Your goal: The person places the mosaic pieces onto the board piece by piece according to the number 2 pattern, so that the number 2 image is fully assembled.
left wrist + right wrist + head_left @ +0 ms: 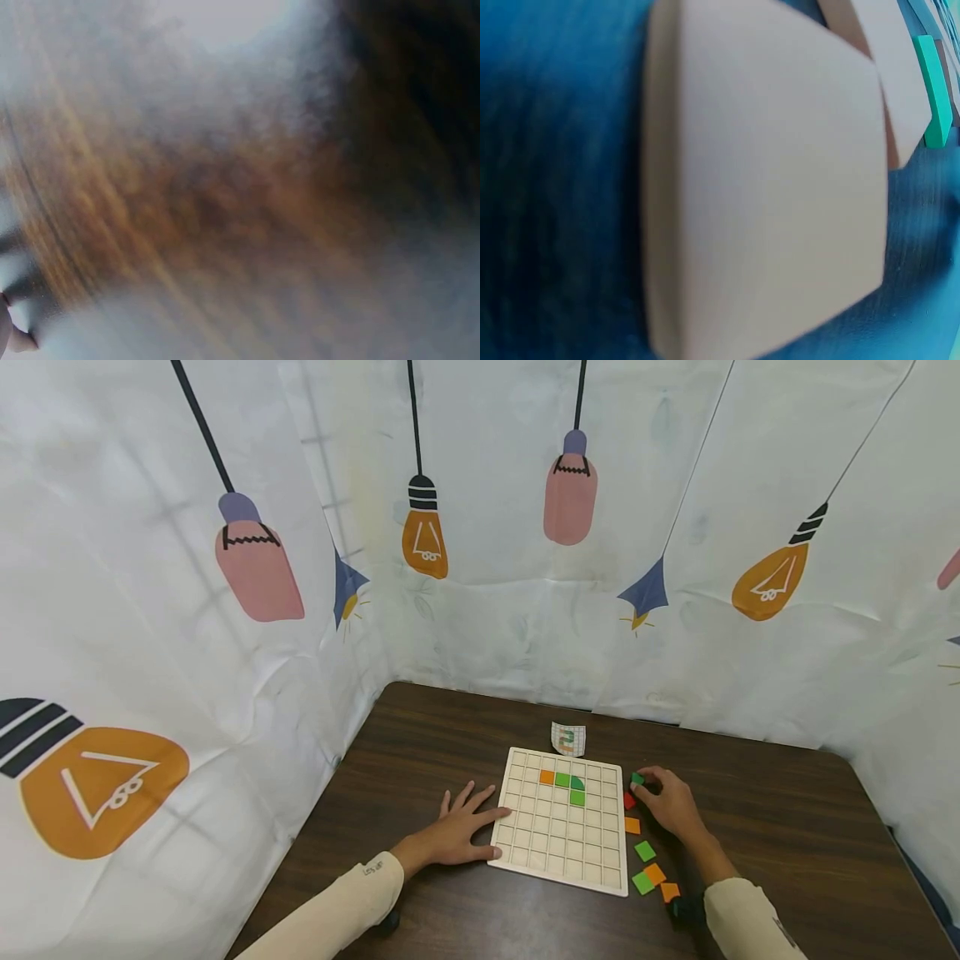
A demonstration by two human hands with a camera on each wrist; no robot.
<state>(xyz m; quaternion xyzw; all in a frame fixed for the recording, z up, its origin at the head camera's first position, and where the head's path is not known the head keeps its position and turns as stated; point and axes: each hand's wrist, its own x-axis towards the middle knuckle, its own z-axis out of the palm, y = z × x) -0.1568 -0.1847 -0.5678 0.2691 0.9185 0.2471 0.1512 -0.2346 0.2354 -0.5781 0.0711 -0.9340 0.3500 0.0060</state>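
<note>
A pale square grid board [558,835] lies on the table. On its upper cells sit an orange tile [547,777], a green tile [562,780], a dark green rounded tile [577,783] and, below that one, another green tile [577,797]. My left hand [453,835] rests at the board's left edge, fingers spread, with the forefinger and thumb touching the rim. Just off the right edge, my right hand [670,802] pinches a small green tile [637,778] between thumb and fingertips. The left wrist view is mostly blurred tabletop.
Loose tiles lie right of the board: a red tile [629,800], an orange tile [633,825], a green tile [645,851] and several more. A small printed pattern card [567,739] lies behind the board. Patterned white cloth [487,635] borders the table.
</note>
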